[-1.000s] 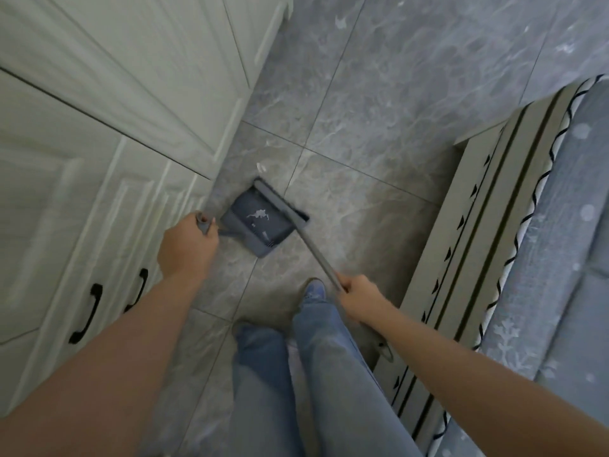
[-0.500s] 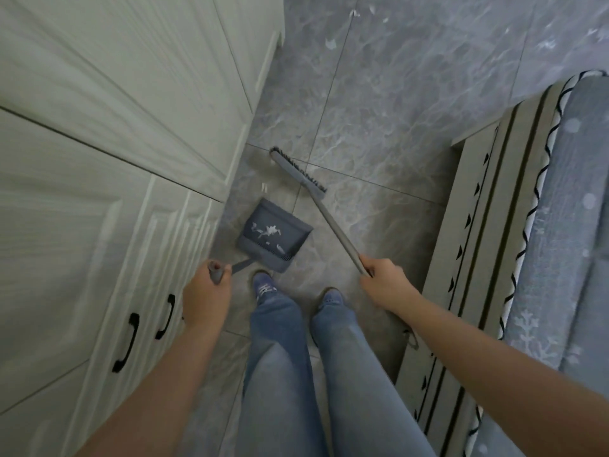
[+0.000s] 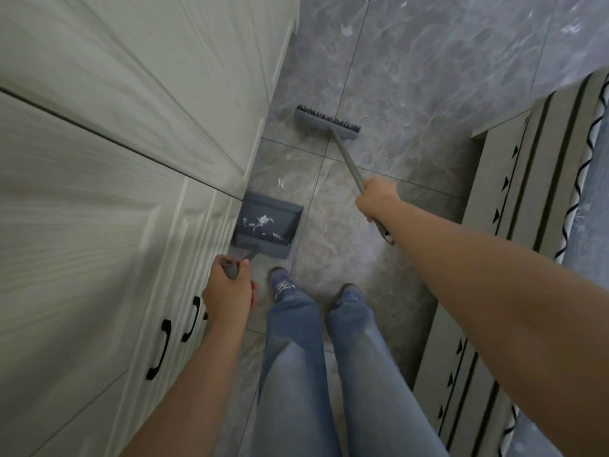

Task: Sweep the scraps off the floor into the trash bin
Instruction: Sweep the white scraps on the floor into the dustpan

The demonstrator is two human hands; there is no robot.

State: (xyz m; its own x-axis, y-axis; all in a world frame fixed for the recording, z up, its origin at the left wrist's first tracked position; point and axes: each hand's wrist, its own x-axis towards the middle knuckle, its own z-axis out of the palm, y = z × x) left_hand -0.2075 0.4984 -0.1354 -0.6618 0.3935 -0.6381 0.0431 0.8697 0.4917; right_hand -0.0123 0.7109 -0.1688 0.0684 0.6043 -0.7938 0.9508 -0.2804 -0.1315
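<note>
Your left hand (image 3: 229,293) grips the handle of the dustpan (image 3: 267,225), which sits left of centre against the white cabinet (image 3: 99,192) and holds white scraps (image 3: 258,222). Your right hand (image 3: 377,201) is clamped round the broom (image 3: 326,122) handle, the brush head on the grey floor (image 3: 412,94) above centre. One scrap (image 3: 280,183) lies just above the dustpan; more (image 3: 346,29) lie near the top edge.
</note>
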